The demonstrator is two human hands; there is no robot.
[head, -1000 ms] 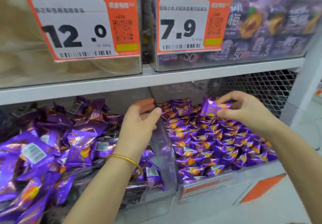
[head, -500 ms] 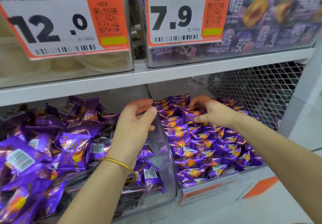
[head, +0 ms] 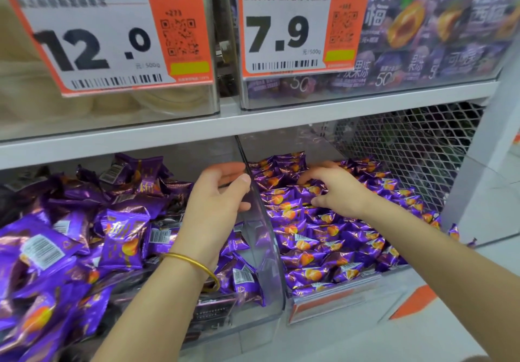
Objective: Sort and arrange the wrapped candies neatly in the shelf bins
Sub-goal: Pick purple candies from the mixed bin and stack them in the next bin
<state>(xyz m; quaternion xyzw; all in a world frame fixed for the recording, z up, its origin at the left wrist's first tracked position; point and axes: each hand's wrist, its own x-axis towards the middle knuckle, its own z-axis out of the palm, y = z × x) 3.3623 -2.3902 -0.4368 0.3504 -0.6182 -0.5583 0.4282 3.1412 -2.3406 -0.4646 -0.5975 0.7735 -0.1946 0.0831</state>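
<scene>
- The left hand (head: pixel 216 204) is gripping the top edge of the clear divider (head: pixel 264 238), fingers curled over it
- Right of the divider, the right hand (head: pixel 337 190) is arching over the wrapped candies (head: pixel 309 246), fingertips down among them; I cannot tell whether it is pinching one
- The candies are lying flat in rows, long axes running roughly crosswise, crimped ends pointing toward and away from the divider
- Likely risk: a dragging wrist could be skewing rows or flicking pieces over the divider into the jumbled larger packets (head: pixel 123 238)

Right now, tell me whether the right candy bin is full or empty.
Mostly full: purple wrapped candies cover the right bin from front lip to back wall.
</scene>
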